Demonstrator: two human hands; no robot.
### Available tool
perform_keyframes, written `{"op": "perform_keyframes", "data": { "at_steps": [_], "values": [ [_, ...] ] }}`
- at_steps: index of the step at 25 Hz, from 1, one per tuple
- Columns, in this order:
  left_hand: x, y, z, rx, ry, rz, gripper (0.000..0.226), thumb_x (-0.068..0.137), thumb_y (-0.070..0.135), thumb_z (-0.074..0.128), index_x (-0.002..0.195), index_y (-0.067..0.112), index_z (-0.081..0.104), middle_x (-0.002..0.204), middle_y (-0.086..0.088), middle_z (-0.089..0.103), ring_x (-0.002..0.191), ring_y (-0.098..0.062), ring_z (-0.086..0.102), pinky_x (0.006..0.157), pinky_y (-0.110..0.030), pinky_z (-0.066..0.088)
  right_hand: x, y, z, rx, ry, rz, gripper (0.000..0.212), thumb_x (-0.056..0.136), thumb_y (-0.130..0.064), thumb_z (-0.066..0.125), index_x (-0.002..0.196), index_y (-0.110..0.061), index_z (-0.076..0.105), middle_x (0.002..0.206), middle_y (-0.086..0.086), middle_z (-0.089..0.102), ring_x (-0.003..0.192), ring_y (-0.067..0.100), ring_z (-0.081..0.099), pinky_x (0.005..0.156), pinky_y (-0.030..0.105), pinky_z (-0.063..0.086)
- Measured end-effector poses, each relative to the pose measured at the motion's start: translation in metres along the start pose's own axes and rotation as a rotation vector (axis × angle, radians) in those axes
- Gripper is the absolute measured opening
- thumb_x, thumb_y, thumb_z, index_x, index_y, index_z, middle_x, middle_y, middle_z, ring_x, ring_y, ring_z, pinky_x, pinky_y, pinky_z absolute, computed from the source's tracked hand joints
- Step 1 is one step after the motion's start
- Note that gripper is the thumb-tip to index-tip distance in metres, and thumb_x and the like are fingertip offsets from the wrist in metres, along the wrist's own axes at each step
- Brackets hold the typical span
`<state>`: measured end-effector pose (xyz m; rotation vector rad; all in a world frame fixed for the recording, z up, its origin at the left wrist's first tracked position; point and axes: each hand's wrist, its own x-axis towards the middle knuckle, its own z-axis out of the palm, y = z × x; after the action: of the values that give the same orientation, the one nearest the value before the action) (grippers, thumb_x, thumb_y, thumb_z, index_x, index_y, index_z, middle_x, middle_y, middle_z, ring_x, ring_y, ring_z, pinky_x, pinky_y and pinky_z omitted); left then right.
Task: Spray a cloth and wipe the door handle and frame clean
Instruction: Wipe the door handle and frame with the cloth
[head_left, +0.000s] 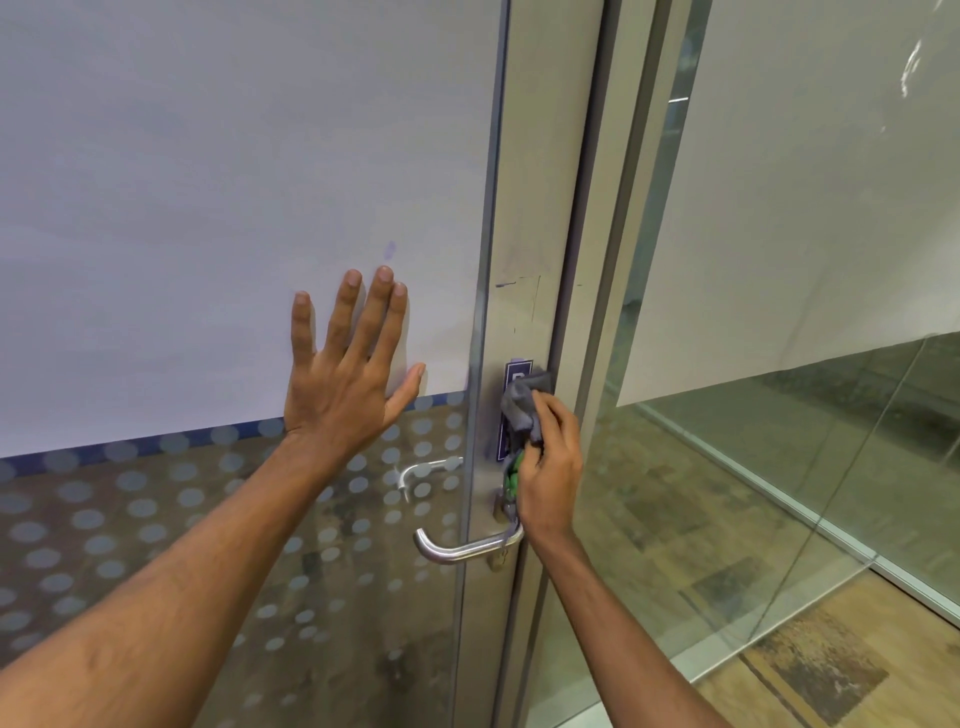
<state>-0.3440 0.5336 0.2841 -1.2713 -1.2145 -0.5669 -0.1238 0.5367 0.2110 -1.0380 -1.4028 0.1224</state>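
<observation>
left hand (340, 387) splayed flat on glass (208, 182), right hand (548, 467) clutching cloth (522, 402) against frame (535, 208)

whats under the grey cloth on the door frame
The grey cloth, held by the right hand, covers part of a dark blue sticker on the metal door frame. Only the sticker's edges show; its print is hidden.

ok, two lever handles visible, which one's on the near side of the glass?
The lower handle, below the right hand: sharp and bright, mounted on the metal stile. The upper handle shows dimly through the dotted glass.
</observation>
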Motion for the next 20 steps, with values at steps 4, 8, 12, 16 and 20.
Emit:
{"op": "perform_keyframes", "data": {
  "at_steps": [4,8,12,16,20],
  "values": [
    [0.000,0.001,0.001,-0.013,0.002,-0.001,0.084,0.100,0.062,0.026,0.160,0.007,0.009,0.165,-0.013,0.009,0.151,-0.033,0.008,0.118,-0.059,0.000,0.010,0.019,-0.002,-0.089,-0.151,-0.349,0.050,0.083,0.014,0.055,0.131,0.000,0.054,0.129,0.015,0.055,0.127,0.013,0.043,0.113,0.022,0.032],
    [0.000,0.000,0.002,-0.025,0.004,-0.006,0.083,0.100,0.062,0.024,0.160,0.008,0.007,0.166,-0.012,0.008,0.151,-0.033,0.006,0.118,-0.058,-0.005,-0.016,0.062,-0.014,-0.287,-0.407,-0.768,0.041,0.082,-0.002,0.068,0.123,-0.003,0.063,0.124,0.014,0.064,0.122,0.023,0.054,0.105,0.036,0.044],
    [-0.001,0.001,0.000,-0.025,-0.003,-0.008,0.083,0.100,0.062,0.026,0.160,0.008,0.008,0.166,-0.012,0.009,0.151,-0.033,0.009,0.118,-0.058,-0.004,-0.023,0.072,-0.022,-0.348,-0.530,-0.843,0.028,0.085,-0.013,0.063,0.112,-0.010,0.067,0.115,0.007,0.069,0.113,0.020,0.057,0.095,0.036,0.048],
    [0.000,0.001,0.001,-0.017,-0.005,-0.008,0.083,0.100,0.062,0.025,0.161,0.008,0.007,0.166,-0.012,0.008,0.151,-0.033,0.008,0.118,-0.058,-0.005,0.010,0.048,-0.011,-0.278,-0.356,-0.632,0.033,0.097,-0.022,0.049,0.129,-0.015,0.054,0.131,0.005,0.054,0.121,0.020,0.052,0.106,0.031,0.042],
    [0.001,0.001,0.001,-0.035,-0.014,-0.015,0.083,0.100,0.063,0.025,0.161,0.009,0.007,0.166,-0.011,0.007,0.151,-0.032,0.007,0.118,-0.057,-0.008,-0.007,0.060,-0.015,-0.188,-0.638,-0.427,0.030,0.099,-0.022,0.047,0.124,-0.016,0.064,0.133,0.007,0.060,0.128,0.010,0.044,0.111,0.031,0.035]
  ]
}}
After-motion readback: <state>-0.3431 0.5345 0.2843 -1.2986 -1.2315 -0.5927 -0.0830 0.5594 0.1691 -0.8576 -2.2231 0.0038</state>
